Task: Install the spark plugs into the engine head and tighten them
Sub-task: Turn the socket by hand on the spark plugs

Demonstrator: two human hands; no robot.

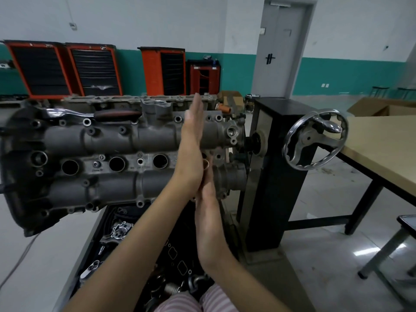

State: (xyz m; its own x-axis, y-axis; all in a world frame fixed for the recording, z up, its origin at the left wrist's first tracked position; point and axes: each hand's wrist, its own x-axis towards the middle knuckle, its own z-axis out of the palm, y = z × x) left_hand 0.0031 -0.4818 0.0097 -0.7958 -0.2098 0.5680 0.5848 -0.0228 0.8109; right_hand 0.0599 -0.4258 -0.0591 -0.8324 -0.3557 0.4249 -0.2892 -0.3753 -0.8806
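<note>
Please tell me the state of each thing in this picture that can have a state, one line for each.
Left hand: open, fingers straight, palm against the right hand.
Right hand: open, flat, a small metal piece between the palms.
Three plug holes: open, look empty.
Ratchet: lying on the engine head, unheld.
Door: closed.
Handwheel: untouched.

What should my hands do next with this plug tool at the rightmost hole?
Probably keep rolling the shaft between the flat left hand and right hand to spin it down; the ratchet lies unused atop the engine head.
</note>
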